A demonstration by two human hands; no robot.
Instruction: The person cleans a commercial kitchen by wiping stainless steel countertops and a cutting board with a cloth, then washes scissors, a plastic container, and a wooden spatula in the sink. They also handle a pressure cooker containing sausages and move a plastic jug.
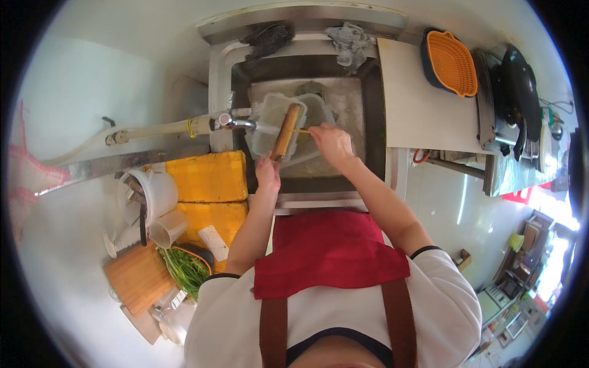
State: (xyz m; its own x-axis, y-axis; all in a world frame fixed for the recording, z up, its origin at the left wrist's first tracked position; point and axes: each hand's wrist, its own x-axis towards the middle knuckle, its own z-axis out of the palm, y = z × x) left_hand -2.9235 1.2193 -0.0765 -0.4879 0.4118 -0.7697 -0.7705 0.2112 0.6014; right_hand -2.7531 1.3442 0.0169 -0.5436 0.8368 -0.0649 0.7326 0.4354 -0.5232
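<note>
My left hand [268,173] grips the lower end of a long brown trough-shaped piece, apparently bamboo or wood [287,131], tilted over the sink [375,92]. Between the fingers of my right hand [331,141] is a thin wooden stick [302,131], its tip at the brown piece's right side. Whether the tip touches it, I cannot tell. Water runs from the chrome faucet [239,124] just left of the piece. Beneath, two translucent plastic containers [322,108] lie in the basin, partly hidden by the piece and my hands.
Dark scouring pads [269,40] and a grey mesh scrubber [349,41] rest on the sink's back ledge. On the right counter [414,119] stands an orange basket [452,63]. Yellow boxes [204,177], a white bucket [158,191], greens [184,267] and a cutting board [138,278] are at left.
</note>
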